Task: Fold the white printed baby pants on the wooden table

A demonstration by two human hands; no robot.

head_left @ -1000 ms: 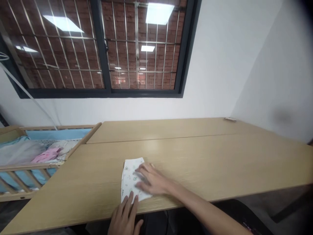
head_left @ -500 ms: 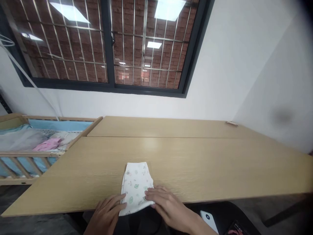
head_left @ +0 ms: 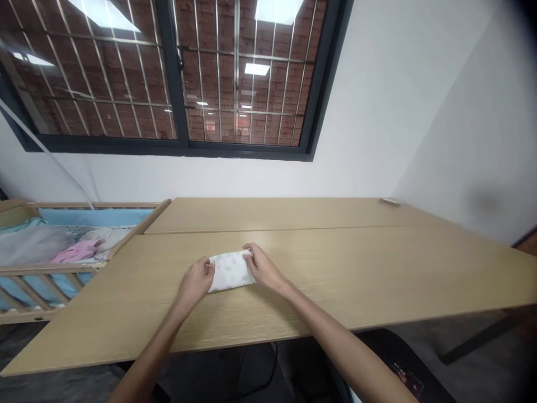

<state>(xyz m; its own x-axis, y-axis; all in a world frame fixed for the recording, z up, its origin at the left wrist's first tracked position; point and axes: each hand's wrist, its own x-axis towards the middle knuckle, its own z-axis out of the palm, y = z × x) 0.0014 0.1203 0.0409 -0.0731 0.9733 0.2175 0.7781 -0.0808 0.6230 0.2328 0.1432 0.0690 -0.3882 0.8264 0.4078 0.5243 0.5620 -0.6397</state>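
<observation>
A folded white cloth [head_left: 231,271] with a small pale print is on or just above the wooden table [head_left: 356,268], left of the view's middle. My left hand [head_left: 200,278] pinches its left edge, fingers curled in. At the cloth's right end, my right hand [head_left: 260,265] grips it with the thumb in front and the fingers over the far corner. Both forearms reach in over the table's near edge. The cloth is now a short, wide, flat bundle; its underside is hidden.
A wooden cot [head_left: 90,268] with blue lining and a pink cloth [head_left: 76,251] stands against the table's left side. A small flat object [head_left: 390,201] lies at the far right of the table. Behind rises a barred window [head_left: 235,73]. A black chair seat [head_left: 390,347] is below the near edge.
Both hands have moved away from me with the cloth, from the table's near edge toward its middle. Flat fingers have become grips, and the cloth has gone from tall to a shorter, wider fold.
</observation>
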